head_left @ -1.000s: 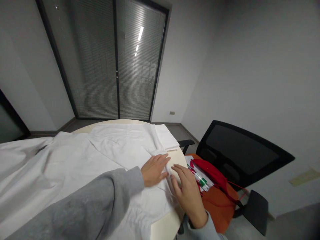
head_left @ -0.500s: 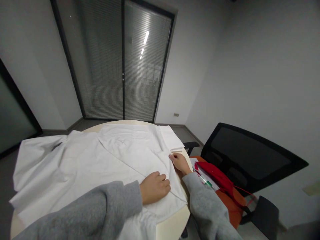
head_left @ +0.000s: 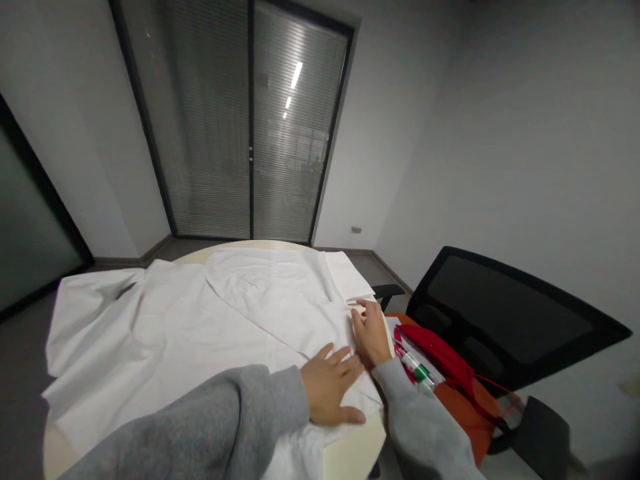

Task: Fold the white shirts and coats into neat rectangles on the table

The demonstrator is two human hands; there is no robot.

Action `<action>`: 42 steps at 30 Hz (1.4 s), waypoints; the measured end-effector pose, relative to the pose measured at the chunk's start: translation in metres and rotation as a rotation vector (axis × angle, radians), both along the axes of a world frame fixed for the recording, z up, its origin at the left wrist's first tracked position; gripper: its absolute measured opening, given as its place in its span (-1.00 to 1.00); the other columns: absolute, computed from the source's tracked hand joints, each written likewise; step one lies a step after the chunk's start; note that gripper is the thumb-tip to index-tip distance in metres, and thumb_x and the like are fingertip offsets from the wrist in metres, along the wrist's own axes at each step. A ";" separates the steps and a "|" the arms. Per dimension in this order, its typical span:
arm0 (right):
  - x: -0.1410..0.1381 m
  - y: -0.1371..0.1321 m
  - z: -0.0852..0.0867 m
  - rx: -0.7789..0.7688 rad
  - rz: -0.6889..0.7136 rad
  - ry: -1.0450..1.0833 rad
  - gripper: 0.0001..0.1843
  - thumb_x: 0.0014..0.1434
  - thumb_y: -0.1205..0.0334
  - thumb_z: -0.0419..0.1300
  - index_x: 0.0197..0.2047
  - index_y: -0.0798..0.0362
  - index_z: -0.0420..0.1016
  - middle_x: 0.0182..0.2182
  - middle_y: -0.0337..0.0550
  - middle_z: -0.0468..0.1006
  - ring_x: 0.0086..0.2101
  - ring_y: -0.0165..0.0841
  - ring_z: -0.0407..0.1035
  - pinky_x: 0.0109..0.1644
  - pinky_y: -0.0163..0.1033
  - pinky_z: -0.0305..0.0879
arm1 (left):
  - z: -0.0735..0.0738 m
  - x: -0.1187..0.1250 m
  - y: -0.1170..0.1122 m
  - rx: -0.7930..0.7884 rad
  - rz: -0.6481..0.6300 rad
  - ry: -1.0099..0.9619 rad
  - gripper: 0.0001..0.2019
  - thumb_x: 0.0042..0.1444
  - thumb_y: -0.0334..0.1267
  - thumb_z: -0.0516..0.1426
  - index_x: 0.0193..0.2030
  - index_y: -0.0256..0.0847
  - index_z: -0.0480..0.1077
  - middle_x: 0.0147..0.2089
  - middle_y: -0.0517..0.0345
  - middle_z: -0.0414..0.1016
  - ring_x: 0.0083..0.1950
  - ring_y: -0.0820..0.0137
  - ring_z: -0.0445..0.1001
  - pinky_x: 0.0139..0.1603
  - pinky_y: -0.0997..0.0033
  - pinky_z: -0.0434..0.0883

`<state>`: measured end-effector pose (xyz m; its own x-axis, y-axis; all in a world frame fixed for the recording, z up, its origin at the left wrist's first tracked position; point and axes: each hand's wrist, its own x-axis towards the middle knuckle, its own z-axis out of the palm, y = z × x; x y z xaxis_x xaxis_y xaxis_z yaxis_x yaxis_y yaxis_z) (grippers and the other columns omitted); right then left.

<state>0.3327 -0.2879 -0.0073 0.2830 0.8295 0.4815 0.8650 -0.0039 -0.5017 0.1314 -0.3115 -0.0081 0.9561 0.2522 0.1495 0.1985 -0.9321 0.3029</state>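
Note:
A white cloth garment [head_left: 185, 327] lies spread over the table, with soft wrinkles and a folded-looking flap at its far right. My left hand [head_left: 333, 387] rests palm down on the garment's near right part, its fingers spread. Beside it, my right hand [head_left: 371, 333] is at the garment's right edge, fingers bent and a little apart, with no cloth seen pinched between them. Part of the garment's near side is hidden under my left sleeve [head_left: 235, 413].
A pale round-edged table [head_left: 357, 450] carries the garment. To the right stands a black mesh-back chair [head_left: 505, 307] with an orange seat [head_left: 475, 427], holding a red cloth item [head_left: 435, 350] and a clear tube with a green band [head_left: 419, 370]. Beyond the table are glass doors [head_left: 215, 133] with blinds.
My left hand has shifted right, and its curled fingers have spread out. My right hand has loosened from the cloth edge and moved slightly right. The view has turned a little.

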 end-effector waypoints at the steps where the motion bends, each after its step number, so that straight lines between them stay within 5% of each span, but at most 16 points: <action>1: -0.008 -0.005 0.005 0.026 0.061 -0.031 -0.58 0.39 0.10 0.03 0.15 0.16 0.45 0.09 0.16 0.50 0.10 -0.13 0.36 0.24 0.02 0.27 | -0.006 0.000 -0.002 -0.015 0.001 -0.004 -0.11 0.31 0.40 -0.10 0.53 -0.25 0.10 0.52 -0.23 0.17 0.56 -0.08 0.04 0.50 -0.25 -0.05; 3: -0.025 -0.013 0.012 0.012 0.263 -0.112 -0.59 0.42 0.08 0.05 0.19 0.08 0.48 0.14 0.09 0.52 0.18 -0.13 0.35 0.33 0.06 0.22 | -0.015 0.001 -0.004 -0.031 0.003 -0.031 -0.12 0.28 0.41 -0.05 0.53 -0.20 0.12 0.51 -0.22 0.20 0.56 -0.09 0.03 0.52 -0.26 -0.08; 7: -0.051 -0.018 0.005 -0.254 0.642 -0.243 -0.48 0.47 -0.01 0.04 0.39 -0.04 0.38 0.36 -0.02 0.37 0.37 -0.14 0.18 0.45 0.13 0.11 | -0.010 -0.008 0.006 -0.135 -0.044 0.026 -0.20 0.21 0.41 0.05 0.38 -0.13 0.36 0.32 -0.20 0.48 0.35 -0.13 0.41 0.33 -0.16 0.32; 10: -0.053 -0.015 -0.008 -0.365 0.697 -0.310 -0.48 0.52 0.01 -0.06 0.45 -0.13 0.29 0.43 -0.11 0.24 0.43 -0.14 0.05 0.50 0.22 -0.03 | 0.007 -0.028 0.026 -0.268 -0.187 0.038 -0.39 0.24 0.31 0.12 0.22 -0.05 0.50 0.16 -0.02 0.63 0.16 0.04 0.59 0.20 0.10 0.46; 12: -0.052 -0.013 -0.015 -0.347 0.696 -0.366 -0.47 0.51 0.02 -0.03 0.48 -0.18 0.20 0.46 -0.13 0.18 0.45 -0.13 0.00 0.50 0.25 -0.06 | 0.018 -0.048 0.045 -0.346 -0.169 -0.037 -0.59 0.36 0.13 0.09 0.12 -0.03 0.56 0.07 0.13 0.68 0.07 0.26 0.63 0.15 0.35 0.46; 15: -0.053 -0.015 -0.019 -0.313 0.661 -0.439 -0.40 0.48 -0.02 0.03 0.52 -0.23 0.08 0.48 -0.15 0.13 0.46 -0.11 -0.04 0.50 0.27 -0.07 | 0.025 -0.083 0.083 -0.235 0.186 -0.169 -0.63 0.43 0.01 0.02 0.15 -0.08 0.53 0.12 0.11 0.65 0.12 0.31 0.60 0.23 0.35 0.39; 18: -0.057 -0.019 -0.018 -0.327 0.632 -0.471 -0.37 0.49 -0.07 -0.01 0.54 -0.25 -0.01 0.49 -0.18 0.09 0.47 -0.12 -0.07 0.50 0.28 -0.09 | 0.012 -0.118 0.125 0.031 0.625 -0.153 -0.46 0.39 0.09 0.05 0.40 -0.08 0.32 0.45 -0.03 0.33 0.47 0.10 0.26 0.48 -0.02 0.09; 20: -0.060 -0.022 -0.018 -0.337 0.629 -0.477 -0.36 0.49 -0.08 -0.02 0.55 -0.27 -0.03 0.49 -0.19 0.09 0.47 -0.12 -0.07 0.51 0.27 -0.10 | -0.003 -0.138 0.148 0.077 0.805 -0.051 -0.40 0.38 0.14 0.02 0.47 -0.03 0.22 0.55 -0.02 0.15 0.56 0.03 0.06 0.51 -0.20 -0.06; 24: -0.061 -0.024 -0.019 -0.349 0.606 -0.480 -0.37 0.48 -0.10 -0.02 0.54 -0.33 -0.01 0.48 -0.21 0.10 0.46 -0.08 -0.06 0.49 0.36 -0.14 | -0.026 -0.158 0.168 0.046 0.892 0.025 -0.40 0.40 0.19 -0.07 0.48 0.04 0.21 0.56 0.06 0.12 0.58 0.04 0.00 0.50 -0.28 -0.08; 27: -0.061 -0.023 -0.022 -0.354 0.572 -0.490 -0.38 0.47 -0.12 -0.02 0.52 -0.35 0.03 0.48 -0.22 0.13 0.46 -0.02 -0.07 0.46 0.46 -0.18 | -0.026 -0.154 0.160 0.052 0.902 0.014 -0.42 0.40 0.15 -0.03 0.45 0.01 0.25 0.56 0.06 0.13 0.57 0.02 0.03 0.50 -0.26 -0.05; 29: -0.061 -0.022 -0.025 -0.348 0.552 -0.500 -0.39 0.46 -0.13 -0.01 0.51 -0.37 0.06 0.47 -0.22 0.14 0.46 0.02 -0.07 0.44 0.51 -0.18 | -0.013 -0.152 0.149 0.064 0.893 0.001 -0.46 0.36 0.10 0.05 0.41 0.01 0.30 0.56 0.08 0.13 0.54 0.04 0.10 0.49 -0.18 0.02; 32: -0.061 -0.019 -0.031 -0.333 0.537 -0.513 -0.38 0.44 -0.13 0.01 0.51 -0.38 0.08 0.47 -0.21 0.16 0.45 0.07 -0.03 0.40 0.57 -0.18 | 0.028 -0.170 0.136 0.124 0.922 -0.154 -0.60 0.35 0.02 0.09 0.26 0.01 0.41 0.45 0.13 0.33 0.39 0.15 0.31 0.38 0.05 0.24; 34: -0.060 -0.018 -0.034 -0.325 0.534 -0.523 -0.39 0.44 -0.12 0.00 0.51 -0.38 0.08 0.47 -0.20 0.15 0.45 0.09 -0.04 0.39 0.60 -0.19 | 0.064 -0.205 0.135 0.185 1.072 -0.309 -0.70 0.38 -0.04 0.05 0.09 -0.05 0.48 0.23 0.07 0.51 0.24 0.17 0.42 0.26 0.10 0.32; 37: -0.060 -0.018 -0.035 -0.328 0.534 -0.535 -0.38 0.45 -0.12 -0.02 0.52 -0.37 0.06 0.48 -0.21 0.11 0.46 0.09 -0.07 0.38 0.61 -0.19 | 0.108 -0.284 0.146 0.277 1.489 -0.345 -0.69 0.37 -0.03 0.02 0.01 -0.14 0.47 0.13 -0.10 0.51 0.21 0.04 0.40 0.22 -0.04 0.31; 39: -0.060 -0.019 -0.035 -0.333 0.533 -0.536 -0.38 0.45 -0.13 -0.03 0.52 -0.36 0.06 0.48 -0.22 0.11 0.46 0.09 -0.07 0.38 0.61 -0.18 | 0.119 -0.339 0.156 0.312 1.711 -0.259 -0.57 0.32 0.03 0.05 0.15 -0.22 0.40 0.22 -0.27 0.45 0.26 -0.11 0.35 0.20 -0.18 0.30; 42: -0.060 -0.019 -0.034 -0.317 0.530 -0.524 -0.38 0.44 -0.15 -0.01 0.51 -0.37 0.09 0.47 -0.24 0.15 0.45 0.08 -0.04 0.40 0.57 -0.15 | 0.111 -0.401 0.166 0.178 1.846 -0.006 -0.38 0.23 0.13 0.11 0.23 -0.33 0.34 0.28 -0.46 0.40 0.28 -0.27 0.34 0.18 -0.28 0.29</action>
<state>0.2726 -0.3071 -0.0410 -0.3831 0.9093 0.1623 0.9141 0.3985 -0.0748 -0.2693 -0.1454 0.1028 -0.4793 0.8283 0.2901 0.8742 0.4210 0.2420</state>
